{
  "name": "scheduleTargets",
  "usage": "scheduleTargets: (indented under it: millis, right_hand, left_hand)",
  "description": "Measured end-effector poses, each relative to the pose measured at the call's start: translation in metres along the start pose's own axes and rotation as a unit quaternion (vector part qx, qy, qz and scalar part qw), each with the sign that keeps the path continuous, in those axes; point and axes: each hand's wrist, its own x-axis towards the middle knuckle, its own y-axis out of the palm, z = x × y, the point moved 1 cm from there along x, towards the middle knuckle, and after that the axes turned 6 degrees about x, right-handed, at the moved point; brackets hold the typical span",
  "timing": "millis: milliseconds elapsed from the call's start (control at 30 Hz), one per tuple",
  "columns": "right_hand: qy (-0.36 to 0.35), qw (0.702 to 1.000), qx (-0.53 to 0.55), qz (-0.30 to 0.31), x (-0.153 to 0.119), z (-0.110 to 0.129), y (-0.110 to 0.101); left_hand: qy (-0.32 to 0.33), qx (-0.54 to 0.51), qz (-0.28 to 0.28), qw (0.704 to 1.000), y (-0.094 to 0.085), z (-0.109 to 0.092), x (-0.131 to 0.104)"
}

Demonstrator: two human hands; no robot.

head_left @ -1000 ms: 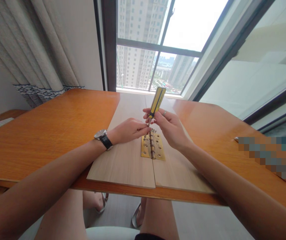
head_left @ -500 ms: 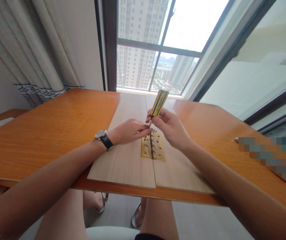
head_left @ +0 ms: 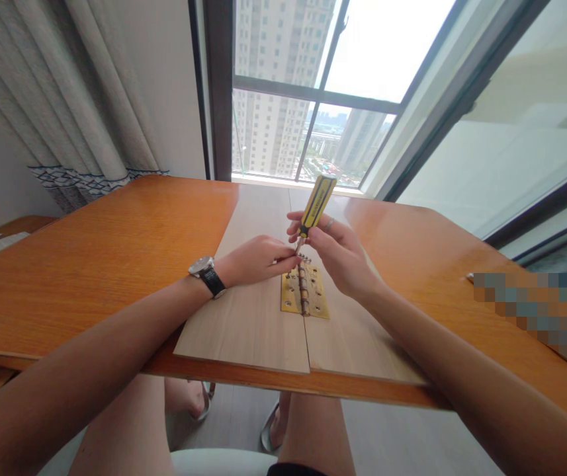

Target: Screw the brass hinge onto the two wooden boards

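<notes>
My right hand (head_left: 345, 258) holds a yellow and black screwdriver (head_left: 318, 203) low on its handle, thumb on the near side, with some fingers extended behind it. The handle leans up and to the right. My left hand (head_left: 261, 259), below a wristwatch, pinches round the lower end of the metal shaft; the tip and any screw there are hidden by the fingers. Just below lies a brass hinge (head_left: 317, 301), opened flat across the seam of two pale boards. Several small screws (head_left: 304, 258) are by the hinge's far end.
The left board (head_left: 243, 337) and right board (head_left: 357, 350) lie side by side on a glossy orange-brown table (head_left: 164, 225). A window (head_left: 313, 99) is beyond the far edge, a curtain (head_left: 79, 86) at left. A blurred-out item lies at the right edge.
The fingers of my right hand have loosened and spread a little around the handle, and the hand has shifted slightly. My left hand stays in place at the shaft.
</notes>
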Motion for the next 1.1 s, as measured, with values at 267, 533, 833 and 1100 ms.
scheduleTargets:
  millis: [267, 533, 833, 1100]
  right_hand:
    - [-0.031, 0.999, 0.009, -0.029, 0.003, 0.0024, 0.0003]
    - [-0.026, 0.999, -0.006, -0.047, 0.0061, 0.0061, -0.0037]
    - [-0.045, 0.996, -0.034, -0.075, 0.0075, 0.0027, 0.0018]
    - [-0.033, 0.999, 0.017, -0.017, 0.0016, -0.0014, -0.0039]
  left_hand:
    - [0.006, -0.009, 0.004, 1.0, -0.0015, -0.0012, 0.0001]
    - [0.016, -0.002, 0.018, 1.0, -0.0009, -0.0027, 0.0003]
    - [0.012, 0.004, 0.038, 0.999, -0.0014, -0.0033, 0.0002]
    - [0.01, -0.017, 0.031, 0.999, -0.0014, -0.0025, 0.0014]
